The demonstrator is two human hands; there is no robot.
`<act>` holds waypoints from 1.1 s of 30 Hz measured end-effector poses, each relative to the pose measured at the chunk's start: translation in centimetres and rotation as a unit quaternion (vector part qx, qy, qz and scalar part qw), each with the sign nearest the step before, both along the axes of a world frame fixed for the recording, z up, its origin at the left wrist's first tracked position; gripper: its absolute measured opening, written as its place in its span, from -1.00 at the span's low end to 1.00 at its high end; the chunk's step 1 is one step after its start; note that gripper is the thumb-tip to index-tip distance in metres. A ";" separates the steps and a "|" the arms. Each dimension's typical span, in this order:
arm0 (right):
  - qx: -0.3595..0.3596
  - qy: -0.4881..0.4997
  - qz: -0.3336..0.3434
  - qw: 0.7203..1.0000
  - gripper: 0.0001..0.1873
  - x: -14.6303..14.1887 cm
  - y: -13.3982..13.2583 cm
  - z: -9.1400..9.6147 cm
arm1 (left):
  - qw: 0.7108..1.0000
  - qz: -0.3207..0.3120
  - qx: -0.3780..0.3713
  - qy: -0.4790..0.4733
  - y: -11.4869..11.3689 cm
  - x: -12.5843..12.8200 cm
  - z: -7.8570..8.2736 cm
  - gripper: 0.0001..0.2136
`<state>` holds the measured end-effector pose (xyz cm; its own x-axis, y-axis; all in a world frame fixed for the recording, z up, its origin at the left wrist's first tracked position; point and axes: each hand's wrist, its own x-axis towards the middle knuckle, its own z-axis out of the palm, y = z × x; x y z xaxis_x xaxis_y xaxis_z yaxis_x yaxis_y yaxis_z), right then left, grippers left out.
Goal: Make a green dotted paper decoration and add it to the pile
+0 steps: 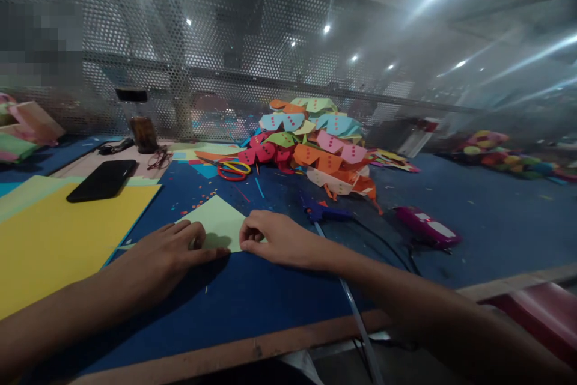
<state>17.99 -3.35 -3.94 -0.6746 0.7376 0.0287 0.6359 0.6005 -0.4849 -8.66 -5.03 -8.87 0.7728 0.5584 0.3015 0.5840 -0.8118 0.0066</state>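
- Mesh screen [252, 30] behind a blue table [234, 313].
- Green paper [216, 214] on the table, under both hands' fingertips.
- Left hand [174, 247]: loosely curled, thumb along the paper's near edge.
- Right hand [282, 241]: fingers bent at its right corner; cannot tell whether either grips.
- Scissors [234, 170], masks [324, 151] beyond.

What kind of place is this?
It looks like a paper-craft work table, maybe in a workshop or classroom. You can tell from the pile of folded colored paper shapes, the scissors with red and yellow handles, and the blue glue gun.
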 end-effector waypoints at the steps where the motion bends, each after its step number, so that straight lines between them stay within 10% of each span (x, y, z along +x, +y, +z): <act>1: -0.004 0.005 -0.004 1.000 -0.95 0.0 0.1 -0.3 | 1.000 0.004 -0.014 -0.009 -0.1 0.2 0.2 -0.46; 9: 0.012 0.016 -0.019 1.000 -0.96 -0.1 0.0 -1.1 | 0.981 0.097 -0.135 -0.096 -0.4 3.3 1.8 -0.84; 33: 0.026 0.012 -0.023 0.999 -0.96 -0.1 0.1 -1.4 | 0.958 0.204 -0.182 -0.082 0.2 5.0 2.4 -0.90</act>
<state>17.88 -3.30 -5.37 -0.6389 0.7647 0.0840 0.6514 0.5959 -0.4696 -3.65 -4.82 -6.51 0.4266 0.8953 0.1282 0.8192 -0.4426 0.3648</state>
